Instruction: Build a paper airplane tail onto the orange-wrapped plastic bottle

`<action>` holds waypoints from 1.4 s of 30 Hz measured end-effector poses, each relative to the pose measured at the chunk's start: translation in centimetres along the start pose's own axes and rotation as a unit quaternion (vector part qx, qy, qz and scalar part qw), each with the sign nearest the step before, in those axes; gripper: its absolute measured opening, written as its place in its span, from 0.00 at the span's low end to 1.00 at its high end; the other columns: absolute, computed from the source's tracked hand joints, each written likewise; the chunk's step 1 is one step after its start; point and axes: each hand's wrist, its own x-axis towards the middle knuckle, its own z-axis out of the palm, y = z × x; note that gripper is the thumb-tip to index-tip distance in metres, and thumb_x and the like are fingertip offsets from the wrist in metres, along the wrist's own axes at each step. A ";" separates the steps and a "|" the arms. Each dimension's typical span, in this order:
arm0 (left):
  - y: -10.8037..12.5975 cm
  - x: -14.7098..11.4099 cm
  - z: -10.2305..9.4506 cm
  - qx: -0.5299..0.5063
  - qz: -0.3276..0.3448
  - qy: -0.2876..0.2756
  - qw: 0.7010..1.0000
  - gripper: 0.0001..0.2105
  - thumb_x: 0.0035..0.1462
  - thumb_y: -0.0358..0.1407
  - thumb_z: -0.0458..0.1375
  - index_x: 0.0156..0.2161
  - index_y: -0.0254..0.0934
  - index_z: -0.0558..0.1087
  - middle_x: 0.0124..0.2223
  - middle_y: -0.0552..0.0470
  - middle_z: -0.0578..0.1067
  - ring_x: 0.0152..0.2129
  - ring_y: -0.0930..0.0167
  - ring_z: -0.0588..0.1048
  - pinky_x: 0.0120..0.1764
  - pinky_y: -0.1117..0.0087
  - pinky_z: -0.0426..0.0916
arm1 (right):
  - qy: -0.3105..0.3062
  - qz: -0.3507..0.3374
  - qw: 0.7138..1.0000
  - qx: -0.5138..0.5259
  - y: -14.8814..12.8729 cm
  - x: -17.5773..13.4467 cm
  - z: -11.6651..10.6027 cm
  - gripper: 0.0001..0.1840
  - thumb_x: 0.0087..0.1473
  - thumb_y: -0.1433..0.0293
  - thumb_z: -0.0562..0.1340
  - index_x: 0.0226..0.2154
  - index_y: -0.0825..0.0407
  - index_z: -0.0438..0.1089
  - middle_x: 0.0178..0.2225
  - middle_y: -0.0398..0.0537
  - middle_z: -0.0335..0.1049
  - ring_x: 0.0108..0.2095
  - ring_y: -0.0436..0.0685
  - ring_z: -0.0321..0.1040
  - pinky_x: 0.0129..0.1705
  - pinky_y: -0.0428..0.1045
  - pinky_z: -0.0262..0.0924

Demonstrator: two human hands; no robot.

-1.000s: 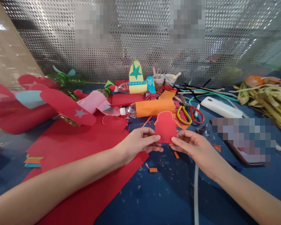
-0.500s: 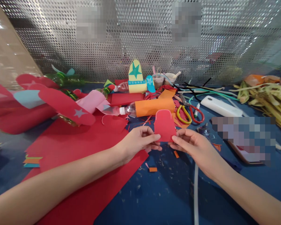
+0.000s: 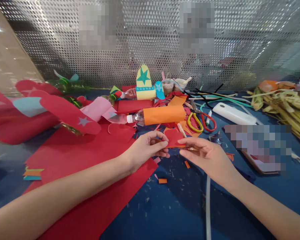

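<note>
Between my hands is a small red paper cutout (image 3: 174,137) with a rounded top, tilted so that its lower edge faces me. The fingers of my left hand (image 3: 156,144) pinch its left corner. My right hand (image 3: 198,150) has its fingers at the right corner, the index finger along the lower edge and the thumb just below. Behind the cutout lies a plastic bottle wrapped in orange paper (image 3: 163,115). Scissors with one yellow and one red handle (image 3: 195,122) rest right of it. A large red paper sheet (image 3: 90,166) lies under my left forearm.
A red paper-covered model with stars (image 3: 72,113) stands left. At the back are a yellow-wrapped bottle (image 3: 146,93) and small cups (image 3: 181,84). Right are a white device (image 3: 235,114), a blurred phone (image 3: 260,150) and dried husks (image 3: 277,103). A white cable (image 3: 208,206) runs forward.
The red cutout has tipped from facing me to lying nearly flat. My right fingers have shifted up along its edge, with the thumb now lower. The left hand keeps its pinch.
</note>
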 end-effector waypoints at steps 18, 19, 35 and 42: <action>1.6 -2.2 0.2 0.278 0.353 0.090 0.889 0.03 0.50 0.34 0.62 0.33 0.41 0.76 0.37 0.50 0.72 0.38 0.68 0.71 0.44 0.69 0.66 | 0.038 -0.048 0.998 0.030 -1.1 -1.0 -0.5 0.10 0.48 0.64 0.65 0.36 0.45 0.73 0.26 0.41 0.68 0.28 0.51 0.67 0.30 0.45 0.66; 1.7 -2.5 0.3 0.257 0.350 0.071 0.898 0.03 0.51 0.33 0.62 0.34 0.41 0.75 0.39 0.50 0.72 0.40 0.68 0.71 0.46 0.69 0.65 | 0.041 -0.061 0.997 0.019 -1.2 -1.1 -0.6 0.09 0.49 0.64 0.65 0.37 0.44 0.73 0.27 0.41 0.68 0.28 0.51 0.66 0.29 0.45 0.65; 0.2 -2.0 1.3 -0.022 0.075 0.054 0.996 0.12 0.44 0.40 0.66 0.29 0.37 0.69 0.23 0.59 0.70 0.19 0.77 0.66 0.25 0.75 0.60 | 0.038 -0.055 0.998 0.003 -1.2 -0.9 -0.2 0.07 0.51 0.61 0.61 0.32 0.47 0.68 0.28 0.43 0.67 0.29 0.53 0.64 0.29 0.47 0.61; 0.5 -2.0 1.4 0.011 0.084 0.046 0.995 0.10 0.47 0.36 0.64 0.35 0.37 0.70 0.24 0.59 0.73 0.19 0.78 0.67 0.26 0.77 0.60 | 0.047 -0.062 0.997 0.022 -1.5 -0.8 -0.1 0.07 0.50 0.63 0.63 0.31 0.47 0.67 0.28 0.41 0.64 0.29 0.51 0.62 0.30 0.45 0.61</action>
